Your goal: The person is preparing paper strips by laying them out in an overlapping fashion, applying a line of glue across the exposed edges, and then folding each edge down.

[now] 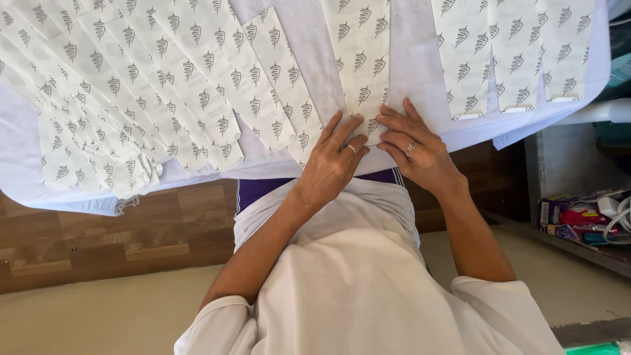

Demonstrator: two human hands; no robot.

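Note:
My left hand (333,158) and my right hand (414,146) lie side by side at the near edge of the table, both with a ring on a finger. Their fingertips press on the bottom end of a long white paper strip (360,59) printed with small grey leaf-like marks. The fingers are spread flat on the paper, and neither hand is closed around it. The strip lies on a white cloth (407,72) that covers the table.
Many similar printed paper strips (164,85) fan out overlapping on the left, and several more (519,52) lie on the right. A wooden panel (131,227) runs under the table edge. On a shelf at the right stand colourful packets and a white cable (585,213).

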